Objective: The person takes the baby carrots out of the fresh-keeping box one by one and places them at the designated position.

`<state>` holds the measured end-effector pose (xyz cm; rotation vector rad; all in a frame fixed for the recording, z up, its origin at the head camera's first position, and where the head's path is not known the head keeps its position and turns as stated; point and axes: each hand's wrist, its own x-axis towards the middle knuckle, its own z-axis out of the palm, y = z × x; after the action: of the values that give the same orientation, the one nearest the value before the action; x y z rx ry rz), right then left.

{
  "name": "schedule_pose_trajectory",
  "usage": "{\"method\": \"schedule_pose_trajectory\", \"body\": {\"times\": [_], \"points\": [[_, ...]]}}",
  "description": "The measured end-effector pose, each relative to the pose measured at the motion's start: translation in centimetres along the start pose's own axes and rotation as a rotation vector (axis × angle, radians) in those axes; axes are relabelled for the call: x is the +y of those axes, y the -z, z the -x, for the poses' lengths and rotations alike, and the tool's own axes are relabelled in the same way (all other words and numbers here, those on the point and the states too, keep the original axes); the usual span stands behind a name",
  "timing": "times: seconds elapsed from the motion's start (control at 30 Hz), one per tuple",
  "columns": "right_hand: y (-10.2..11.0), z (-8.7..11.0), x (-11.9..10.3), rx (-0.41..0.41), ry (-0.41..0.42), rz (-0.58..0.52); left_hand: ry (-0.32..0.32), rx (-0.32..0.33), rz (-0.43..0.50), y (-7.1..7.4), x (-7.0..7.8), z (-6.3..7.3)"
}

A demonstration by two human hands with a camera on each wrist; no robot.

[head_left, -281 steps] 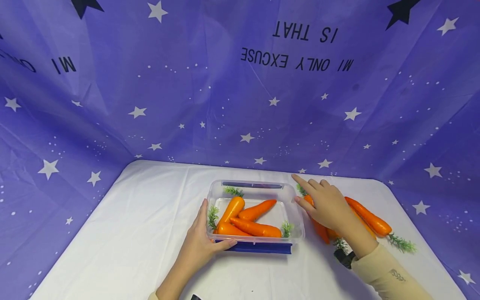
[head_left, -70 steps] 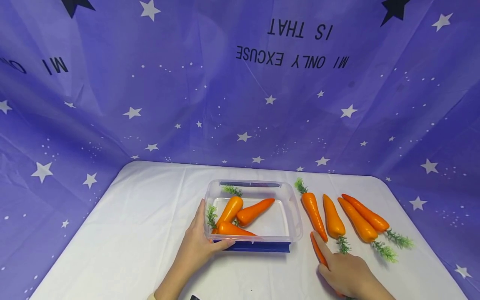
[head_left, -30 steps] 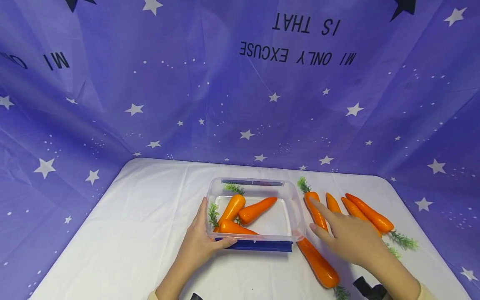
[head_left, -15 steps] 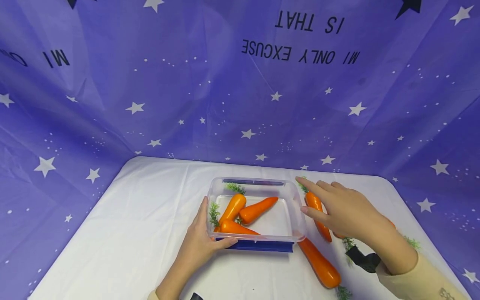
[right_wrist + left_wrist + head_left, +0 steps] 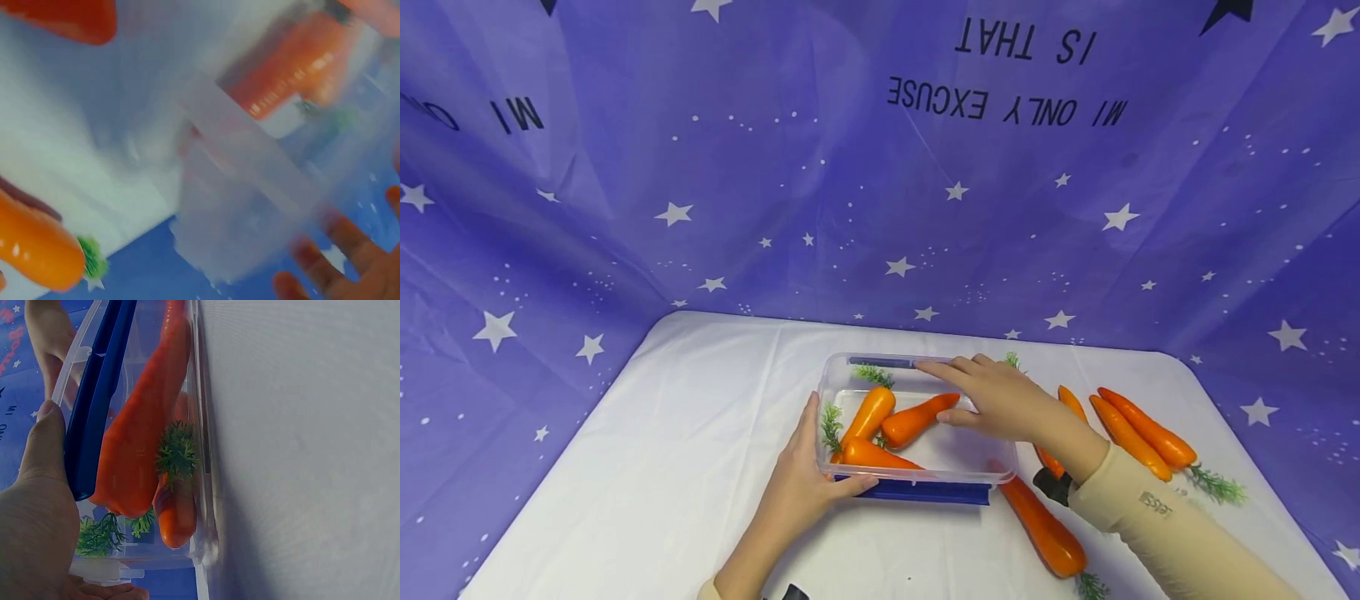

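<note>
A clear plastic box [image 5: 925, 477] with dark blue latches [image 5: 925, 492] stands on the table, with several carrots inside, among them an orange one [image 5: 868, 410], a redder one [image 5: 916, 422] and one at the front [image 5: 872, 455]. My left hand [image 5: 805, 471] holds the box's left front corner, thumb on the front; the left wrist view shows the thumb [image 5: 47, 444] beside the blue latch. My right hand [image 5: 996, 400] hovers over the box's right part, fingers extended and holding nothing. In the right wrist view its spread fingers [image 5: 350, 240] show near the box's blurred clear wall.
Just right of the box's front corner lies a loose carrot [image 5: 1045, 529]. More carrots lie farther right, among them a red-orange one [image 5: 1150, 429] and an orange one [image 5: 1127, 437]; the right forearm partly covers others. A purple star-patterned cloth [image 5: 820, 167] hangs behind the white table.
One carrot has left the box since the oldest frame and lies at its front right. The right hand has moved left from above the table carrots to over the box. The left hand stays put.
</note>
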<state>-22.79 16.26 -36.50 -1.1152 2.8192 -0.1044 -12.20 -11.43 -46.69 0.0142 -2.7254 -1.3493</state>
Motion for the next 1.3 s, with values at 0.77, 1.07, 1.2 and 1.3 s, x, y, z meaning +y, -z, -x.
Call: {"method": "schedule_pose_trajectory", "body": {"times": [0.77,1.07,1.2,1.3], "points": [[-4.4,-3.0,0.4,-0.106,0.216,0.068,0.013,-0.005,0.007,0.0,0.1,-0.2],[-5.5,-3.4,0.1,-0.133,0.203,0.138,0.007,-0.002,0.007,0.0,0.1,-0.1],[-5.7,-3.3,0.0,-0.104,0.224,0.202,0.018,-0.009,0.012,-0.1,0.1,-0.1],[-5.8,-3.2,-0.1,-0.096,0.224,0.220,0.026,-0.014,0.013,0.0,0.1,-0.1]]}}
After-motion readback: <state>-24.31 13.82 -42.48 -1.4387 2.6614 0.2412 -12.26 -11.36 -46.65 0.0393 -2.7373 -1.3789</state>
